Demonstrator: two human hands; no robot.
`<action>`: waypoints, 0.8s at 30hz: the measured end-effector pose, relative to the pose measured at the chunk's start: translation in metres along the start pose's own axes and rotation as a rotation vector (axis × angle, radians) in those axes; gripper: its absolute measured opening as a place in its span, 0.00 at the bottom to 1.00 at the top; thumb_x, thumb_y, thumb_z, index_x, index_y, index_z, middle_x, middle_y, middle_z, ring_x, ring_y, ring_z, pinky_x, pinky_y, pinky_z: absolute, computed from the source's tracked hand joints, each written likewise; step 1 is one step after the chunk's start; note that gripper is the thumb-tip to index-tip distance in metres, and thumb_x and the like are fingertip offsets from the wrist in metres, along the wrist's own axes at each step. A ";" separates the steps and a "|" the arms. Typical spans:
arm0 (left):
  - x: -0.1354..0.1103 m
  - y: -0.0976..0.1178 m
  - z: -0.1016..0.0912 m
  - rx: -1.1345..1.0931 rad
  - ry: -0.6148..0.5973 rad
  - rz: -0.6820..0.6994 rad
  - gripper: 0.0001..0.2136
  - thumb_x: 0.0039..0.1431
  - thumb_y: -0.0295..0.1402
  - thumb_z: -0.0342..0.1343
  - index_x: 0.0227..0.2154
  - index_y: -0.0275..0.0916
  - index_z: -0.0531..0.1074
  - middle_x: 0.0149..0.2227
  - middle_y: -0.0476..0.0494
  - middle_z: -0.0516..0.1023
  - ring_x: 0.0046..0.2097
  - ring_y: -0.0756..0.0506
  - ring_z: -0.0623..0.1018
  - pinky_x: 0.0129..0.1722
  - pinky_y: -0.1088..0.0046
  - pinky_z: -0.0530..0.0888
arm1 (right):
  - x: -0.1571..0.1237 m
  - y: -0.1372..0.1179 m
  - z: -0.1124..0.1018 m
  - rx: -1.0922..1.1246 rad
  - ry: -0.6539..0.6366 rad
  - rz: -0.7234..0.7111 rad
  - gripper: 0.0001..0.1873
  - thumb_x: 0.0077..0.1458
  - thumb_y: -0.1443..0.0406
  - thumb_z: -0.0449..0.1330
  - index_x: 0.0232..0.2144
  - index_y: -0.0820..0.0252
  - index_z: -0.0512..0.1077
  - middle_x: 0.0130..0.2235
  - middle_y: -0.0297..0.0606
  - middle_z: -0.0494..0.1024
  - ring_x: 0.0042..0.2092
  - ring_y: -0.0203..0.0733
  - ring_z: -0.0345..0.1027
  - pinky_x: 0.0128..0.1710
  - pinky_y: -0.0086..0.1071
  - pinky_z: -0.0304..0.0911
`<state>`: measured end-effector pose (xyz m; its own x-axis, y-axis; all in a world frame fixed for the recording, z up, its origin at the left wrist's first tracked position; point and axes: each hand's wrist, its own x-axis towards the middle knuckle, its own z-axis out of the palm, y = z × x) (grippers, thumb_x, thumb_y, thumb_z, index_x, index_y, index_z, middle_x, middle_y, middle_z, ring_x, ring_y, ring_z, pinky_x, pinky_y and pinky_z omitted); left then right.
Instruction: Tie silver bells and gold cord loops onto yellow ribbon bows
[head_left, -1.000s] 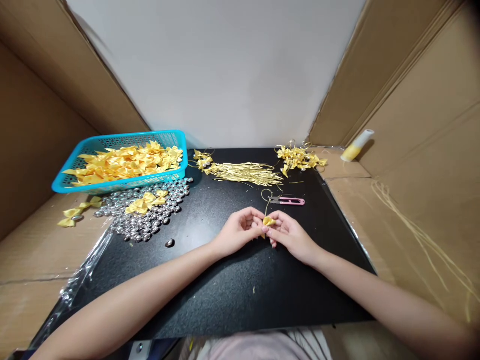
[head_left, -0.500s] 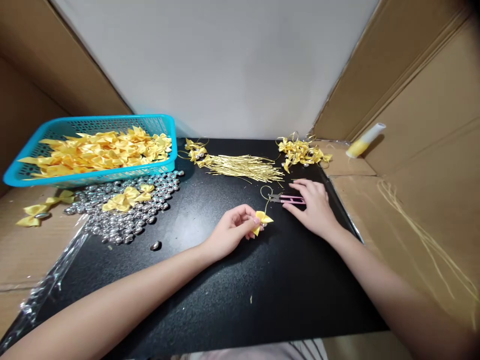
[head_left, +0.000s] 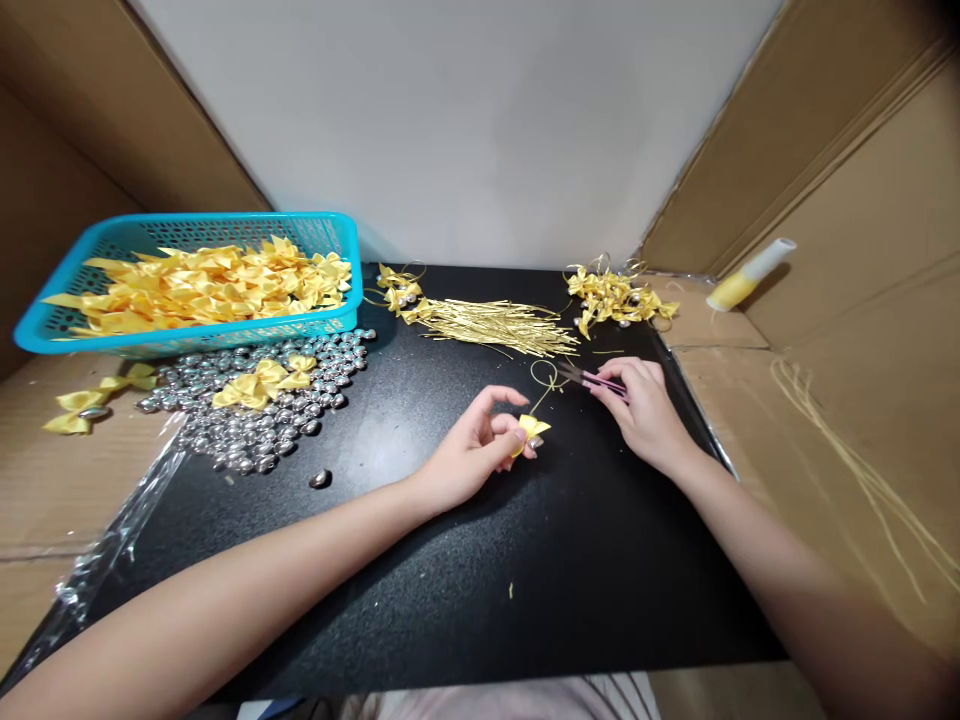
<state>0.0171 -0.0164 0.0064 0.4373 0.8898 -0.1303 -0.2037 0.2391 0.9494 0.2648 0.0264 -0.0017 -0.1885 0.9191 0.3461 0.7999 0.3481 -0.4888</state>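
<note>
My left hand (head_left: 491, 435) pinches a yellow ribbon bow (head_left: 533, 427) with a silver bead at its side, the index finger lifted away. From the bow a thin gold cord (head_left: 541, 392) runs up into a loop with a knot. My right hand (head_left: 637, 405) is closed around pink thread snips (head_left: 596, 381), whose blades point left, close to the cord's knot. Whether the blades touch the cord I cannot tell. Just behind lies a bundle of cut gold cords (head_left: 499, 328).
At the left a blue basket (head_left: 358, 270) holds many yellow bows. Silver beads (head_left: 262, 430) are spread before it, several bows on top. Finished-looking bows with loops (head_left: 619, 298) lie at the back right. A yellow-and-white tube (head_left: 750, 275) and loose cords (head_left: 847, 460) are on the right cardboard.
My right hand has picked the snips up from the table and brought their blades towards the cord. My left hand keeps the bow, its index finger now raised.
</note>
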 end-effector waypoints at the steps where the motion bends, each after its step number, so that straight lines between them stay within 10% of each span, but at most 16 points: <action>1: 0.000 0.000 0.000 0.003 -0.011 0.012 0.15 0.58 0.37 0.60 0.45 0.41 0.64 0.25 0.53 0.75 0.24 0.54 0.68 0.25 0.79 0.63 | 0.000 -0.002 -0.002 0.078 -0.002 0.036 0.14 0.62 0.54 0.53 0.36 0.57 0.69 0.39 0.45 0.75 0.43 0.49 0.67 0.44 0.43 0.63; 10: -0.005 0.002 0.000 0.071 -0.001 -0.032 0.10 0.56 0.32 0.60 0.40 0.35 0.78 0.29 0.47 0.77 0.27 0.54 0.70 0.27 0.78 0.66 | -0.031 -0.033 -0.005 0.540 -0.030 0.049 0.15 0.63 0.53 0.52 0.38 0.57 0.69 0.33 0.35 0.73 0.31 0.36 0.67 0.29 0.28 0.62; 16: -0.010 0.004 0.003 -0.021 0.018 -0.002 0.13 0.53 0.28 0.64 0.43 0.36 0.78 0.34 0.45 0.79 0.31 0.53 0.73 0.29 0.80 0.70 | -0.044 -0.044 -0.001 0.426 -0.090 -0.235 0.14 0.62 0.53 0.53 0.33 0.57 0.66 0.28 0.32 0.69 0.28 0.34 0.63 0.27 0.27 0.59; 24: -0.012 0.004 0.006 -0.135 0.011 -0.012 0.14 0.54 0.25 0.63 0.45 0.40 0.79 0.31 0.48 0.77 0.28 0.55 0.72 0.28 0.82 0.72 | -0.044 -0.043 0.001 0.320 -0.085 -0.165 0.08 0.63 0.59 0.54 0.35 0.57 0.65 0.30 0.33 0.71 0.29 0.34 0.65 0.26 0.24 0.62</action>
<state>0.0159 -0.0285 0.0136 0.4309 0.8906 -0.1454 -0.3152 0.2995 0.9005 0.2384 -0.0286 0.0033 -0.3576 0.8531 0.3800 0.5386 0.5208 -0.6624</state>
